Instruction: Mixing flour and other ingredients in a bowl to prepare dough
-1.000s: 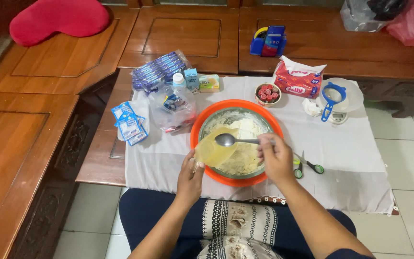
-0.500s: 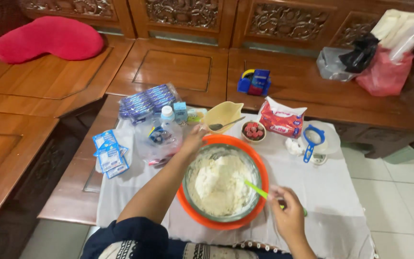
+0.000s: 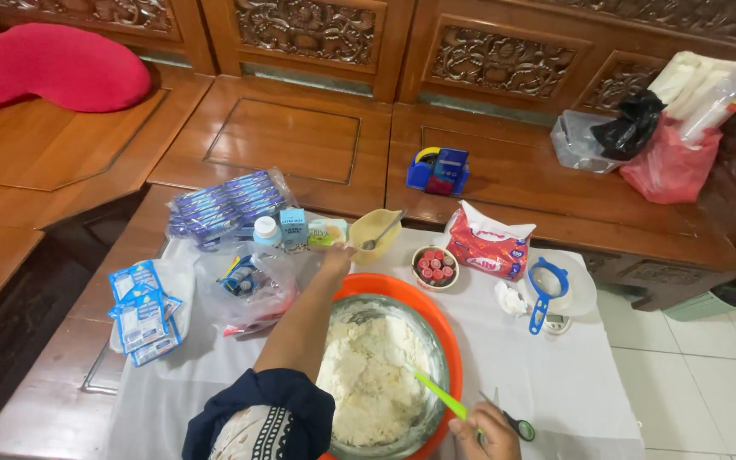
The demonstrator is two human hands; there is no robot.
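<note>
The right hand [image 3: 483, 434] sits at the bottom edge of the view, fingers closed around the handle of a green spatula [image 3: 438, 394], whose blade end is sunk into the pale crumbly dough [image 3: 372, 379] filling the metal bowl [image 3: 433, 353]. That bowl rests inside an orange basin [image 3: 441, 319] on the white cloth [image 3: 572, 375]. Just right of this grip, green-handled scissors [image 3: 517, 424] lie on the cloth. The left hand [image 3: 336, 255] is stretched past the far rim of the basin, its fingers at the near edge of a yellow cup [image 3: 374, 233]; whether they pinch the cup or have let go cannot be told. A metal spoon [image 3: 380, 232] stands in that cup. A second ago the cup and spoon were held over the dough, the spoon in the right hand; now both are set down beyond the basin, and the right hand has swapped the spoon for the spatula. In my judgement, adding from the cup is finished and mixing is in hand. Beyond the cup are a small bowl of red pieces [image 3: 434, 267], a red and white bag [image 3: 487, 243] and a blue strainer [image 3: 547, 285]; left of it, small cartons [image 3: 293, 228] and a clear plastic bag [image 3: 244, 285].
</note>
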